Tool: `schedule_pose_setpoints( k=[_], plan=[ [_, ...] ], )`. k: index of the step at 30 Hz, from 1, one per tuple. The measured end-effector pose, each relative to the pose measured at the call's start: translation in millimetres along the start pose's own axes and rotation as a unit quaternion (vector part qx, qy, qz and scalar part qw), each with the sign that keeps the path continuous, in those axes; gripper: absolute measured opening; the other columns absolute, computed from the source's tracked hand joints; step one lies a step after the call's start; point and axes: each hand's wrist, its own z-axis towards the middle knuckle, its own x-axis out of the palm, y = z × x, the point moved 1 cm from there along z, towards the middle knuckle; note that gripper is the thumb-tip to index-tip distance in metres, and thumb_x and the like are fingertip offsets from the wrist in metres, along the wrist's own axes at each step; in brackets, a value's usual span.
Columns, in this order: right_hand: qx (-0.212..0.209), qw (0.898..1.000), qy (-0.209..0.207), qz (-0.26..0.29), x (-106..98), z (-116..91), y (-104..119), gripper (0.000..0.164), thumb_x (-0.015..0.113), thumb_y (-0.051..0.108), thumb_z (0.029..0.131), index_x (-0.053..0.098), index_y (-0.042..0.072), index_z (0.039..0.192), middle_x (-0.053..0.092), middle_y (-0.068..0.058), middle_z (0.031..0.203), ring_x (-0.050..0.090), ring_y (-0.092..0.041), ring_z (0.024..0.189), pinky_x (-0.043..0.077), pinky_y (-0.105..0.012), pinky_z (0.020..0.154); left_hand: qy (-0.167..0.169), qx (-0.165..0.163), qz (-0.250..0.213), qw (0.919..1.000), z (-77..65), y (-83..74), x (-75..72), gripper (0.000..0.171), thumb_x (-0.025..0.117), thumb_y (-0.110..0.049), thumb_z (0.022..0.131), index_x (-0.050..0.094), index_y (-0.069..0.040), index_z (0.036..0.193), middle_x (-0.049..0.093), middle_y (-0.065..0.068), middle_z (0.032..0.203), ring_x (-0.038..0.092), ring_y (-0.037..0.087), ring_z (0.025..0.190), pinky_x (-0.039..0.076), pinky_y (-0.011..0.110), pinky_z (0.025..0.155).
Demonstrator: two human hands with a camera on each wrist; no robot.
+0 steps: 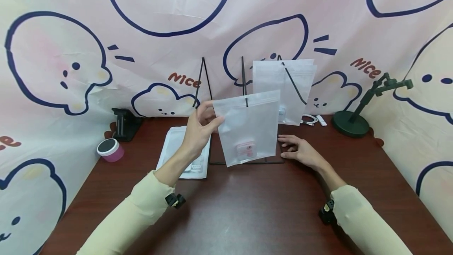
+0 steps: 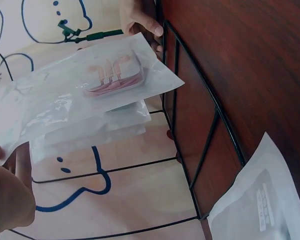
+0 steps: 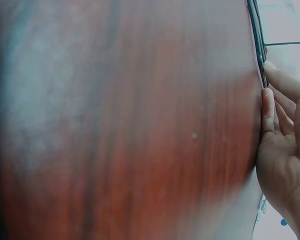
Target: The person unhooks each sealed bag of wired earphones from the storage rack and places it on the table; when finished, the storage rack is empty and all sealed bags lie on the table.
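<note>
My left hand (image 1: 199, 131) pinches the upper left edge of a frosted zip bag (image 1: 244, 121). Inside this bag is a clear case of pink earphones (image 2: 115, 77). The bag's top overlaps a prong of the black wire display rack (image 1: 243, 74) in the head view. At the rack's right base corner, my right hand (image 1: 302, 153) holds the low wire between thumb and fingers, close to the tabletop. More frosted bags (image 1: 276, 80) hang behind on the rack's right prong. The left prong (image 1: 203, 74) carries no bag.
A white packet (image 1: 173, 141) lies flat on the brown table (image 1: 247, 207), left of the rack. Further left are a pink jar (image 1: 111, 152) and a black stand (image 1: 125, 125). A green stand (image 1: 354, 123), a white cable (image 1: 309, 120) and a small white stick (image 1: 321, 120) sit back right.
</note>
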Motion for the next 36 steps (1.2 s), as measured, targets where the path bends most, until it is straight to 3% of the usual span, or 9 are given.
schedule_pose_setpoints(
  k=[9,19,27,36],
  plan=[
    [0.004,1.0,0.0,0.007,-0.1,-1.1,1.0,0.057,0.08,0.015,0.093,0.06,0.009,0.146,0.053,-0.011,0.153,0.058,-0.029,0.123,0.048,-0.023,0.092,0.014,0.004,-0.004,0.9999,-18.8,-13.3,-0.5,0.038,0.07,-0.002,0.097,0.062,-0.006,0.134,0.074,0.017,0.116,0.068,0.019,0.087,0.061,0.033,0.07],
    [0.01,1.0,-0.002,0.006,-0.8,-1.4,-0.2,0.057,0.08,0.015,0.093,0.06,0.008,0.146,0.052,-0.011,0.154,0.058,-0.029,0.124,0.048,-0.021,0.091,0.013,-0.001,0.015,0.9998,-36.2,-32.5,-7.3,0.038,0.071,-0.003,0.096,0.062,-0.008,0.134,0.075,0.009,0.114,0.069,0.02,0.091,0.062,0.034,0.071],
    [0.002,1.0,-0.003,0.001,0.3,-3.6,-3.3,0.058,0.08,0.016,0.093,0.059,0.006,0.146,0.053,-0.012,0.152,0.059,-0.029,0.124,0.049,-0.023,0.092,0.001,-0.007,0.051,0.9986,-53.6,-41.9,-31.6,0.039,0.073,-0.005,0.096,0.063,-0.012,0.133,0.074,0.001,0.117,0.071,0.022,0.096,0.063,0.037,0.075],
    [0.002,1.0,-0.006,0.007,0.8,0.2,-3.6,0.057,0.079,0.014,0.093,0.06,0.006,0.146,0.054,-0.012,0.152,0.059,-0.03,0.124,0.05,-0.025,0.093,-0.051,-0.02,0.079,0.9954,-73.0,-57.2,-72.6,0.039,0.071,-0.006,0.098,0.063,-0.014,0.135,0.074,-0.003,0.118,0.07,0.02,0.1,0.061,0.031,0.08]
  ],
)
